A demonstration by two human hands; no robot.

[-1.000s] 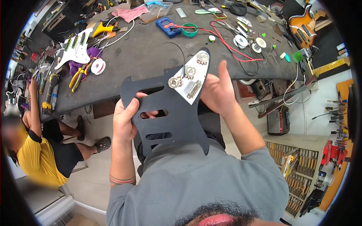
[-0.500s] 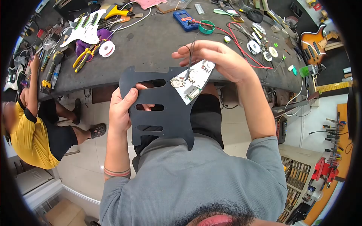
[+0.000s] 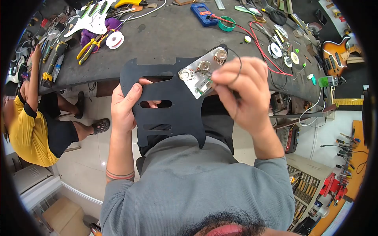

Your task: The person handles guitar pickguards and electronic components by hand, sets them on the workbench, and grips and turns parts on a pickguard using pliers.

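My left hand [image 3: 125, 105] grips the left edge of a black guitar pickguard [image 3: 157, 90], thumb on top and fingers showing through its slots. The pickguard has three long slots and is held over my lap, at the bench's near edge. A silvery shield plate [image 3: 197, 89] sits on its right corner, carrying three round potentiometers [image 3: 204, 65] and a small switch [image 3: 203, 86]. My right hand [image 3: 246, 90] is closed in a pinch on a thin dark wire [image 3: 240, 65] that loops up from the plate. The pinching fingertips are beside the switch.
On the bench [image 3: 157, 39] lie a blue multimeter [image 3: 202, 15], a green solder reel [image 3: 226, 24], red leads [image 3: 262, 51], yellow pliers [image 3: 89, 49] and a white pickguard [image 3: 88, 19]. A person in a yellow shirt [image 3: 33, 129] sits at left. A sunburst guitar [image 3: 334, 57] is at right.
My right hand has come down from above the plate to its right side and now pinches the wire. The pickguard has tilted slightly, still in my left hand. The view has shifted a little.
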